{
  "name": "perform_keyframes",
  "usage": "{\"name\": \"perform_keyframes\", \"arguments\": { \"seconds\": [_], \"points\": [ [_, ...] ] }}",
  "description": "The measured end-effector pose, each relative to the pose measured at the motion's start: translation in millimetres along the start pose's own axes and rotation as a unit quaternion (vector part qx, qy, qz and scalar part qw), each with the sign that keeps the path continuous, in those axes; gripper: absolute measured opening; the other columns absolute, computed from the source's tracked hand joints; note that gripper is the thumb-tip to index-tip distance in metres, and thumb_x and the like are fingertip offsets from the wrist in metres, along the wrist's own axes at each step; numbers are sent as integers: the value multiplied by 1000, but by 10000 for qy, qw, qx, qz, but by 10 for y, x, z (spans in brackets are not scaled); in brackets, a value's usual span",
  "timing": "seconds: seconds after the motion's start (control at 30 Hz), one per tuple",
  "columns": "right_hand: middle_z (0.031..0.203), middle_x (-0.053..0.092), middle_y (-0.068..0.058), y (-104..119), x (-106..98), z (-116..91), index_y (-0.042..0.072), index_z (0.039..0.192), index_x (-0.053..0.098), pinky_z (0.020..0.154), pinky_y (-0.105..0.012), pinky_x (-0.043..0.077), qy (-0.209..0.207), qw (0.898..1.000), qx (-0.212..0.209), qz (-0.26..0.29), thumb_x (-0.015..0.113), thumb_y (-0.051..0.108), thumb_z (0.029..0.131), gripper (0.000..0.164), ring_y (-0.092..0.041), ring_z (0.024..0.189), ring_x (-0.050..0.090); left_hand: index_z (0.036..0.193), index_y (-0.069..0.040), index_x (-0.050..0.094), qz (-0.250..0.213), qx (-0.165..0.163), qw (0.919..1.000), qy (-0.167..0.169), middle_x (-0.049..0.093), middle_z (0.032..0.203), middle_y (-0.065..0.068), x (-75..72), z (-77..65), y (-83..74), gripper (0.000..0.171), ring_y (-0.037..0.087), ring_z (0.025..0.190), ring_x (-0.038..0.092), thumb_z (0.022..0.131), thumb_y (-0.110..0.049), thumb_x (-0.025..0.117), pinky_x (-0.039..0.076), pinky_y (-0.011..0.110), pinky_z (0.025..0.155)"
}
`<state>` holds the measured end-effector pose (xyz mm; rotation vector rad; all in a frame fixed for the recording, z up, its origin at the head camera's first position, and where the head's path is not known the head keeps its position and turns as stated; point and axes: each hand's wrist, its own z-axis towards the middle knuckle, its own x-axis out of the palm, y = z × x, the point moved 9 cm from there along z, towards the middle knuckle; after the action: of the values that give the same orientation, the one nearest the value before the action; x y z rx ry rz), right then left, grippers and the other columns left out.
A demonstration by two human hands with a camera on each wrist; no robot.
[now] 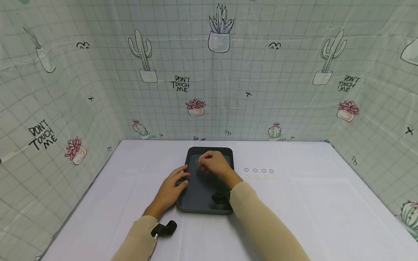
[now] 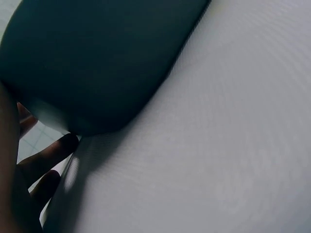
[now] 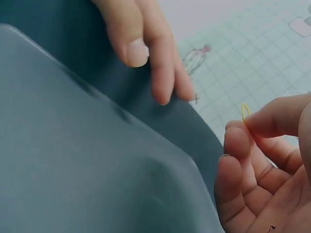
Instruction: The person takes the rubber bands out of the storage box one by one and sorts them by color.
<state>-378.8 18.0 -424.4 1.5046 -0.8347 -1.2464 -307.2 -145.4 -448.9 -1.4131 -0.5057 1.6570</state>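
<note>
A dark grey rectangular tray (image 1: 205, 210) lies on the white table. Its left rim has the left hand (image 1: 169, 189) beside it, fingers spread and fairly straight, fingertips at the edge. Over the upper part of the tray, the right hand (image 1: 215, 165) pinches a thin yellow rubber band (image 3: 245, 111) between thumb and index finger; the small loop stands up from the fingertips in the right wrist view. In the left wrist view, the tray's dark side (image 2: 97, 63) fills the upper left, with left fingers (image 2: 53, 154) below it.
Right of the tray lie two rows of small loops: several purple ones (image 1: 255, 170) behind several yellow ones (image 1: 257, 177). Patterned cloth (image 1: 248, 116) closes off the back and both sides of the table. Each wrist wears a black camera mount (image 1: 164, 228).
</note>
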Motion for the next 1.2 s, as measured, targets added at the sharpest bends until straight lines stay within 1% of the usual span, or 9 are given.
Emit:
{"name": "perform_keyframes", "arguments": {
  "seconds": [0.17, 0.43, 0.6, 0.73, 0.87, 1.1, 1.2],
  "points": [
    [86, 71, -8, -5, -123, -33, 6, 98, 73, 62, -33, 57, -179, 9997, 38, 163, 65, 10, 91, 11, -21, 73, 66, 131, -11, 66, 20, -9, 10000, -31, 43, 155, -5, -2, 2, -1, 31, 22, 146, 33, 101, -18, 61, 30, 53, 115],
    [90, 69, -10, -21, -313, -202, 4, 98, 73, 65, -32, 56, -530, 9955, 3, 788, 64, 10, 90, 13, -24, 75, 64, 131, -11, 66, -13, -64, 10000, -16, 42, 155, -6, -1, 6, 0, 31, 23, 146, 32, 101, -19, 61, 29, 53, 116],
    [90, 68, -10, -91, -372, -286, 0, 100, 70, 63, -30, 53, -720, 9913, 6, 1100, 62, 7, 89, 15, -21, 71, 61, 131, -10, 66, -23, -43, 10000, 0, 42, 155, -6, 9, 4, 21, 32, 22, 146, 32, 101, -19, 61, 29, 53, 116],
    [88, 68, -8, -120, -397, -319, 0, 98, 69, 61, -30, 52, -783, 9886, -70, 1283, 62, 5, 88, 13, -19, 69, 60, 131, -10, 66, -16, 13, 10000, -34, 42, 155, -5, -1, 10, 16, 31, 23, 146, 32, 101, -18, 61, 29, 53, 116],
    [89, 68, -10, -118, -460, -365, 1, 99, 70, 61, -30, 53, -777, 9877, -236, 1339, 65, 8, 90, 12, -21, 71, 61, 130, -10, 66, -39, 36, 10000, -29, 43, 155, -6, 7, 22, 8, 31, 22, 146, 32, 101, -18, 60, 28, 53, 116],
    [103, 65, -24, -146, -604, -473, -2, 106, 68, 64, -29, 54, -700, 9883, -323, 1314, 67, 13, 96, 18, -22, 77, 63, 131, -9, 66, -10, -7, 10000, 55, 42, 155, -5, 27, 6, 23, 32, 23, 146, 32, 101, -18, 60, 29, 53, 116],
    [103, 67, -23, -150, -678, -499, -3, 107, 68, 63, -29, 54, -755, 9884, -370, 1265, 66, 13, 96, 19, -21, 77, 63, 131, -11, 66, 32, -38, 10000, 19, 42, 155, -7, 11, -3, 31, 32, 23, 146, 32, 101, -19, 60, 29, 54, 115]
  ]
}}
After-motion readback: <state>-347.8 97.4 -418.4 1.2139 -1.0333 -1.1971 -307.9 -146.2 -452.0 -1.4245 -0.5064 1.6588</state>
